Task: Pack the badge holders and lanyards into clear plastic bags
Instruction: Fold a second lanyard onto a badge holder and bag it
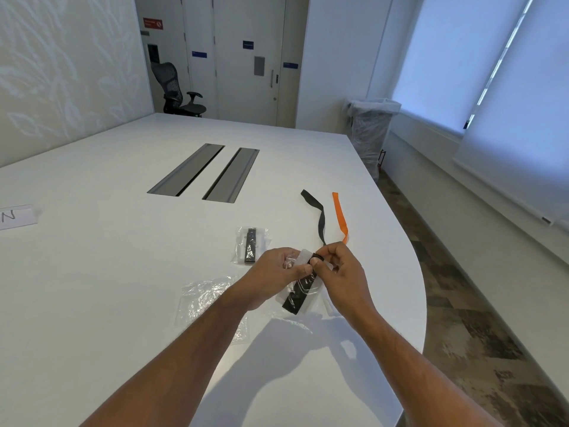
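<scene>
My left hand (281, 266) and my right hand (338, 266) meet above the white table (123, 272), both pinching the top of a clear plastic bag (303, 291) with a folded black lanyard inside it. The bag hangs tilted between my hands. Just behind my left hand lies a packed clear bag (251, 246) with a black lanyard in it. An empty clear bag (204, 298) lies under my left forearm. Behind my right hand, a loose black lanyard (318, 215) and an orange lanyard (340, 215) lie on the table.
Two grey cable slots (204, 174) are set into the table's middle. A paper label (17, 215) lies at the left edge. The table's curved edge (423, 297) runs close on the right. A lined bin (371, 127) and an office chair (178, 90) stand beyond.
</scene>
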Action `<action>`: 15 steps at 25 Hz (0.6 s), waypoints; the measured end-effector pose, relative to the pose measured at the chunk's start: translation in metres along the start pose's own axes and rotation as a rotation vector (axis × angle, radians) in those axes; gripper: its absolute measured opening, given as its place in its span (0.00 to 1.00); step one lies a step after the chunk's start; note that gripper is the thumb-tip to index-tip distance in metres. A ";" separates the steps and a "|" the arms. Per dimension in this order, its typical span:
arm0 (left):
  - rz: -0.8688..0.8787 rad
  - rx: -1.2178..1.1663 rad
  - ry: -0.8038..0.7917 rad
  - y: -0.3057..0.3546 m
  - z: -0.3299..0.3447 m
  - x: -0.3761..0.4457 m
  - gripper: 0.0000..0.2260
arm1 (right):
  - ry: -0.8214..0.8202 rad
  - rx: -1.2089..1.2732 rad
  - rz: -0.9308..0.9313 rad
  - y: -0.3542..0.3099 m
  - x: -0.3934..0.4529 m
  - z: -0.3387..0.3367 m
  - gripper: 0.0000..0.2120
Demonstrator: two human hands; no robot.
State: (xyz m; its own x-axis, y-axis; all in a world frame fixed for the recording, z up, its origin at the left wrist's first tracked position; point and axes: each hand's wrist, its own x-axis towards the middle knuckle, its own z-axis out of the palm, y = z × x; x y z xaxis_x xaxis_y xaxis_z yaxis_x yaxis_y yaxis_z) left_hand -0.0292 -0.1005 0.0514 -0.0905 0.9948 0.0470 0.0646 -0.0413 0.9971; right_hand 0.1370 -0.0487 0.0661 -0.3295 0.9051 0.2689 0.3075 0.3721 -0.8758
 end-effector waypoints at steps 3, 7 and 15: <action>0.017 -0.035 0.011 -0.001 0.002 0.001 0.11 | -0.011 0.012 0.010 0.001 -0.003 0.002 0.01; -0.003 -0.078 0.108 -0.001 0.001 0.003 0.10 | -0.113 0.036 0.003 0.005 -0.007 0.003 0.06; -0.174 -0.026 0.104 -0.006 -0.007 0.008 0.08 | -0.166 -0.055 0.047 0.014 0.003 -0.003 0.11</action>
State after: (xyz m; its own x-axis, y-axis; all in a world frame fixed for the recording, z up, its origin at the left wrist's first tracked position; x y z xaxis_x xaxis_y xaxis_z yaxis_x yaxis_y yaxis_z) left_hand -0.0369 -0.0933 0.0466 -0.2006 0.9721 -0.1215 0.0132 0.1267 0.9919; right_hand 0.1432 -0.0404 0.0557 -0.4552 0.8769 0.1543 0.3732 0.3452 -0.8611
